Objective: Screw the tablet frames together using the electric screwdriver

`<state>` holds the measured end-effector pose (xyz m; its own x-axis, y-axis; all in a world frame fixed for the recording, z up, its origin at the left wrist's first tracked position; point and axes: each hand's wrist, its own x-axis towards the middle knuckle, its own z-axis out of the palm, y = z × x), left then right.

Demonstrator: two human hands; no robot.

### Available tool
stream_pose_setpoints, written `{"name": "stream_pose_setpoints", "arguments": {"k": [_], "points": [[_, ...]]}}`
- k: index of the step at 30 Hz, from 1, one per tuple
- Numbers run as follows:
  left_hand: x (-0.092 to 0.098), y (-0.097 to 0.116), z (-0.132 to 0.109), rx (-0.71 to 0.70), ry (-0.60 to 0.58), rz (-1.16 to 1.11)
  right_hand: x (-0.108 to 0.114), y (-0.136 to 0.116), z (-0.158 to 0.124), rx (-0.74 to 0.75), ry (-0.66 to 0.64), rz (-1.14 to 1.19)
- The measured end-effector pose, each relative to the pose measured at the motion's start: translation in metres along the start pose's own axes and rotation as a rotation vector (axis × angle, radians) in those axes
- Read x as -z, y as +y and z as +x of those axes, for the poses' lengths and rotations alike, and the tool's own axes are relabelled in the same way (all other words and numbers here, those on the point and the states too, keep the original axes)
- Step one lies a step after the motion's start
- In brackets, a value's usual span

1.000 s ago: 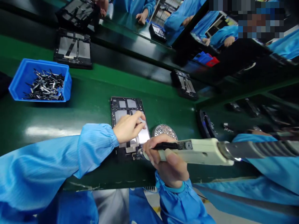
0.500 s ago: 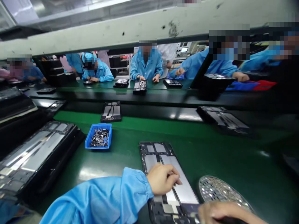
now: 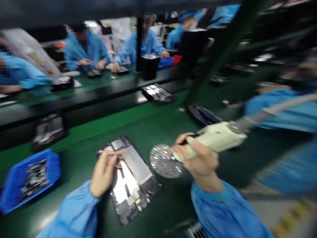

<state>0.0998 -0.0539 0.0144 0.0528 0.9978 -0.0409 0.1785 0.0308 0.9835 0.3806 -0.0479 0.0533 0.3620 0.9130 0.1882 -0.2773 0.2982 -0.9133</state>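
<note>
Across power tool (image 3: 220, 136) and tablet (image 3: 136, 163), any lettering blurs.

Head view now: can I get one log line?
left hand: over device | right hand: gripping pale tool | blue bin: left of device

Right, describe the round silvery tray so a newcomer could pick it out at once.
On the green workbench, find the opened flat device by the left hand. Just right of it, beside the right hand with its pale handheld tool, lies the round silvery tray. Its circular outline sets it apart from the angular device and blue bin.
</note>
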Motion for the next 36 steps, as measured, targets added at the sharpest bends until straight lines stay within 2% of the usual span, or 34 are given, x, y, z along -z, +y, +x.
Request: {"name": "stream_pose_setpoints", "arguments": {"k": [3,5,9,13,17,24,27,31,33,36], "points": [[0.023,0.007,0.022,-0.087,0.09,0.222,-0.002,0.008,0.002,-0.014,0.045,-0.008],[0.033,0.01,0.031,-0.083,0.163,0.331,-0.001,0.012,0.003,-0.015,0.041,0.016],[0.046,0.014,0.033,0.074,0.275,0.426,-0.001,0.012,0.002,-0.03,0.015,0.038],[0.054,0.005,0.037,0.193,0.395,0.439,-0.002,0.016,0.002,-0.046,0.012,0.048],[0.053,0.001,0.041,0.177,0.384,0.355,-0.003,0.022,0.003,-0.052,-0.018,0.036],[0.041,0.015,0.043,0.191,0.396,0.113,-0.005,0.024,0.002,-0.046,-0.002,0.004],[0.046,0.01,0.046,0.146,0.378,0.1,-0.005,0.026,0.002,-0.033,-0.006,-0.019],[0.057,-0.003,0.052,0.074,0.419,0.222,-0.004,0.028,0.001,-0.042,-0.027,-0.042],[0.061,-0.006,0.055,0.077,0.446,0.255,-0.003,0.026,-0.001,-0.06,-0.028,-0.057],[0.067,-0.012,0.061,0.111,0.432,0.181,-0.002,0.019,-0.001,-0.083,-0.037,-0.067]]}}
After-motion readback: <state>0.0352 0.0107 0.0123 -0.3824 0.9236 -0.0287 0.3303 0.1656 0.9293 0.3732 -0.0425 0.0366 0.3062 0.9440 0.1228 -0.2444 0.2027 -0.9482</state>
